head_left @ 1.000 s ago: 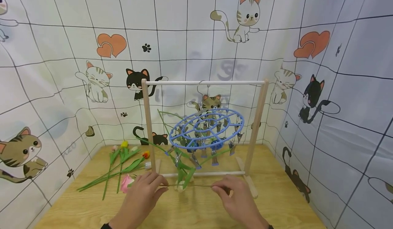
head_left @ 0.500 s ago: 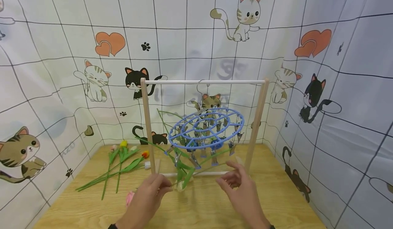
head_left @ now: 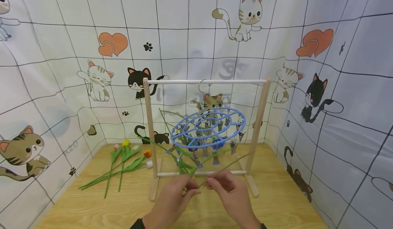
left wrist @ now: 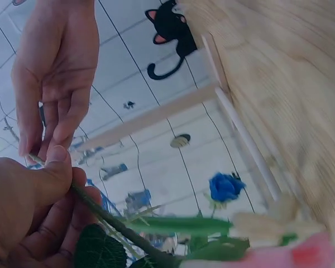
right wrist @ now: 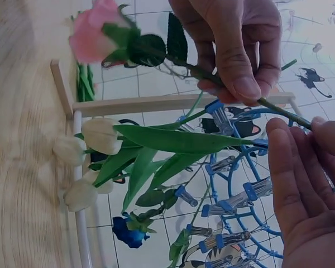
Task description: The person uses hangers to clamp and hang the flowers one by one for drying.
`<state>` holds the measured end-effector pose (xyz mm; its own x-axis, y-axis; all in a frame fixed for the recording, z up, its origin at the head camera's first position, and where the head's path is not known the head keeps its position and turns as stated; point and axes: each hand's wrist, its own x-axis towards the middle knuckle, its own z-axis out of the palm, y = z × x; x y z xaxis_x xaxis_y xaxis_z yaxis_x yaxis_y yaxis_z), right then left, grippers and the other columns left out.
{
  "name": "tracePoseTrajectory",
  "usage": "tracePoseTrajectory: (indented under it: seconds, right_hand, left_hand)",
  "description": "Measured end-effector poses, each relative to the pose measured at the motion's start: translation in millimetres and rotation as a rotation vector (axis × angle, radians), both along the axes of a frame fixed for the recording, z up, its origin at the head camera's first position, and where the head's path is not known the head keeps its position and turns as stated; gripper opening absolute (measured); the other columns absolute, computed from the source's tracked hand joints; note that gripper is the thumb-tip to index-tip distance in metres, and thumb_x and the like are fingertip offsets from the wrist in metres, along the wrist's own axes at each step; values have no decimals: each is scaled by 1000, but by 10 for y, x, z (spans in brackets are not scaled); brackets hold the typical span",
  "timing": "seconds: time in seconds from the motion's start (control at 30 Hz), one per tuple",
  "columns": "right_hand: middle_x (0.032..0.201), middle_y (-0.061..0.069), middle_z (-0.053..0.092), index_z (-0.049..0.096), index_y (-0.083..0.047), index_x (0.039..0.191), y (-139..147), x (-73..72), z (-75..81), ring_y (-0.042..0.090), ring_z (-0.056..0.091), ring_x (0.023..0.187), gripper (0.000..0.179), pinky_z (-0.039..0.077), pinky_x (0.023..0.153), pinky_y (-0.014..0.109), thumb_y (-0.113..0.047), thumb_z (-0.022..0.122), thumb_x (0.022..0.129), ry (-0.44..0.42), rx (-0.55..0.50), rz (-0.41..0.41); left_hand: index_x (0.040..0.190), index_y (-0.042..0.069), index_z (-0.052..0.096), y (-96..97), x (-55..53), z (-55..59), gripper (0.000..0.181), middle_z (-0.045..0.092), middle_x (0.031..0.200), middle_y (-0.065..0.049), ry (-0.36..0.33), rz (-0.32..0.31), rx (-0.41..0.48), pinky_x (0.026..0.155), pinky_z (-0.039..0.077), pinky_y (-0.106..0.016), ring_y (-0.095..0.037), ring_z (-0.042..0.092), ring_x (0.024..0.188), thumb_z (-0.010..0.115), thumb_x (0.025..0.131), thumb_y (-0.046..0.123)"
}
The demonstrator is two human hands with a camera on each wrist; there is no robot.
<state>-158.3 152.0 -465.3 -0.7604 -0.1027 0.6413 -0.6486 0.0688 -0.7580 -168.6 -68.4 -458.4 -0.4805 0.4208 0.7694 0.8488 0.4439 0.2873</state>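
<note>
My left hand [head_left: 175,196] pinches the stem of a pink rose [right wrist: 97,33] between thumb and fingers, a little below its leaves. Close beside it, my right hand [head_left: 230,193] pinches the same stem [head_left: 237,160] farther along, and the stem's bare end slants up to the right. The left hand hides the rose's bloom in the head view. Just beyond the hands hangs a blue round clip hanger [head_left: 208,128] with several metal clips. White tulips [right wrist: 100,135] and a blue rose [right wrist: 129,231] hang bloom-down from it.
A wooden stand [head_left: 148,119] with a white top bar [head_left: 175,82] carries the hanger. Several tulips [head_left: 122,167], with yellow, orange, pink and white blooms, lie on the wooden table [head_left: 76,208] at the left. Cat-patterned cloth [head_left: 184,44] encloses the back and sides.
The right hand let go of the stem, spread its fingers, then took hold again nearer the left hand. Both hands came together, and the stem now tilts up to the right.
</note>
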Motion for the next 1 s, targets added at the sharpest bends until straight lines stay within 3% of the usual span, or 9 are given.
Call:
tracePoseTrajectory:
  seconds: [0.23, 0.43, 0.6, 0.73, 0.87, 0.97, 1.0]
  right_hand:
    - [95, 8, 72, 67, -9, 109, 80, 7, 68, 29, 70, 80, 13, 60, 71, 41, -3, 65, 98, 68, -27, -9]
    - [90, 12, 71, 68, -3, 104, 136, 96, 247, 29, 70, 78, 8, 60, 69, 40, 0, 66, 97, 88, -40, -72]
    - [90, 13, 70, 69, -4, 103, 193, 136, 359, 26, 70, 78, 10, 60, 69, 37, 1, 67, 95, 103, -54, -137]
    - [89, 12, 69, 70, -5, 103, 215, 140, 386, 27, 70, 77, 9, 60, 69, 35, -1, 68, 95, 87, -54, -173]
    - [89, 13, 69, 69, -3, 102, 220, 138, 402, 28, 70, 78, 8, 60, 69, 32, 1, 69, 94, 104, -53, -189]
    - [90, 13, 70, 69, -3, 102, 223, 139, 417, 27, 70, 78, 10, 59, 69, 30, 2, 69, 94, 123, -51, -208]
    - [90, 13, 70, 69, -3, 102, 224, 138, 423, 26, 70, 78, 10, 59, 69, 30, 3, 69, 94, 127, -52, -213]
  left_hand:
    - [104, 22, 63, 152, 12, 69, 19, 61, 94, 14, -67, -48, 22, 64, 54, -20, 1, 59, 82, 77, 91, 17]
    - [118, 22, 64, 263, 62, 140, 19, 65, 107, 8, -104, -27, 31, 73, 56, -24, -7, 64, 94, 67, 100, 26]
    - [133, 19, 60, 417, 69, 238, 32, 67, 114, 7, -20, 4, 53, 81, 56, -24, -9, 66, 99, 65, 102, 24]
    - [139, 7, 55, 493, 63, 300, 40, 68, 116, -1, 3, 35, 50, 80, 56, -23, -12, 67, 98, 62, 103, 22]
    - [147, -2, 44, 533, 65, 327, 51, 61, 133, -13, -39, 58, 19, 90, 54, -29, -21, 64, 112, 58, 105, 24]
    - [153, 0, 33, 558, 64, 350, 58, 50, 145, -17, -66, 77, -1, 97, 50, -33, -24, 55, 124, 55, 106, 25]
    - [155, 1, 31, 566, 64, 362, 59, 49, 146, -17, -74, 75, 0, 96, 51, -33, -22, 60, 118, 55, 106, 24]
